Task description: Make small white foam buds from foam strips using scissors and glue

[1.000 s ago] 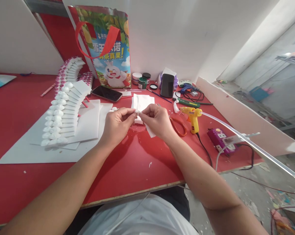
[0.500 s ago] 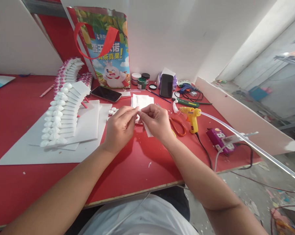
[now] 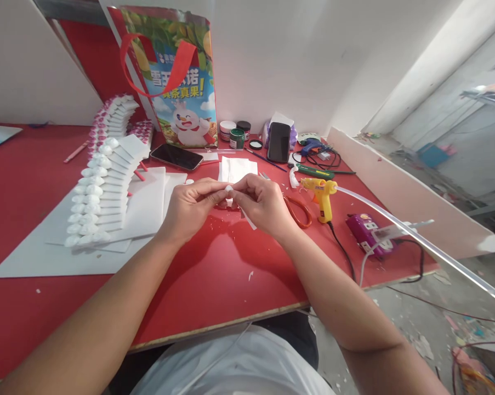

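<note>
Between my fingertips, over the middle of the red table (image 3: pixel 214 274), I pinch a small white piece (image 3: pixel 229 188), mostly covered by my fingers; its kind cannot be made out. My left hand (image 3: pixel 193 208) closes on it from the left, and my right hand (image 3: pixel 261 204) meets it from the other side. Behind the hands lies a folded white paper (image 3: pixel 235 168). Orange-handled scissors (image 3: pixel 300 213) rest just right of my right hand, partly hidden. Left of my left hand, an arched row of white-tipped pieces (image 3: pixel 107 192) lies on white foam sheets (image 3: pixel 148 206).
A yellow glue gun (image 3: pixel 322 195) with a long clear stick stands at the right, near a purple power box (image 3: pixel 368 235) and its cables. Along the back are a printed bag (image 3: pixel 181 82), paint jars (image 3: pixel 237 138), a black phone (image 3: pixel 177 157) and a green-handled tool (image 3: pixel 315 171).
My left hand has shifted slightly left and its fingers have straightened along the white piece, which shows more between the fingertips. The right hand stays nearly in place.
</note>
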The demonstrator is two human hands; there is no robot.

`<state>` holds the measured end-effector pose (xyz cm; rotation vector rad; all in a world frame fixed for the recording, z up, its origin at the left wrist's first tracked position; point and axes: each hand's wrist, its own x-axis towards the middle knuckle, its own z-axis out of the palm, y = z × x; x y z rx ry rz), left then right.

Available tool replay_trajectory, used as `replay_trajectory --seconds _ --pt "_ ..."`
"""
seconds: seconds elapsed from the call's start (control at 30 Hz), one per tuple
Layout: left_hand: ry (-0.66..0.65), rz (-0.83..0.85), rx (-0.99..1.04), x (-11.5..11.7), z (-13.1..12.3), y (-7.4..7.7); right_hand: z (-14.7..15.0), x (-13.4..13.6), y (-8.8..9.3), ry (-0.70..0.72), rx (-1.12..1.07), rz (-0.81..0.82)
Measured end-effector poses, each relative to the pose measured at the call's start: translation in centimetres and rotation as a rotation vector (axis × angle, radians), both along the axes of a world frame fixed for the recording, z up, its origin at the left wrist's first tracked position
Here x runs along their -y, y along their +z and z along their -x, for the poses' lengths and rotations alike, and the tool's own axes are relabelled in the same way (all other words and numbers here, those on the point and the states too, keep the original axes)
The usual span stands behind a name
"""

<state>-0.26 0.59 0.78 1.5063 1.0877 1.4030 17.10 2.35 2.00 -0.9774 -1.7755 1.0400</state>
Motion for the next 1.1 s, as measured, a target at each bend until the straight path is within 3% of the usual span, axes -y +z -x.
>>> replay_trajectory --seconds 0.17,0.33,0.6,0.7,0.8,0.97,1.1 --pt "0.098 0.076 0.001 -0.1 -0.1 -0.6 -0.5 -0.4 0.8 0.03 -0.094 0.231" --pt "0.094 0.131 0.101 -0.4 -0.1 -0.7 -1.0 -0.8 1.3 0.096 -0.152 0.362" --pt "0.068 0.183 0.191 -0.2 -0.6 -1.1 -0.3 -0.5 0.6 0.036 -0.1 0.296" --pt "0.108 0.185 0.206 0.1 -1.2 -1.3 0.4 -0.2 0.1 -0.119 -0.017 0.128" --pt "0.187 0.07 0.109 0.5 -1.7 -1.0 1.0 0.2 -0.1 -0.267 0.001 0.031" --pt "0.306 -0.218 -0.146 0.9 -1.6 -0.3 1.4 0.7 0.9 -0.091 -0.269 0.274" --pt "0.394 -0.379 -0.282 1.1 -1.6 -0.4 1.6 1.1 1.2 -0.061 -0.355 0.232"
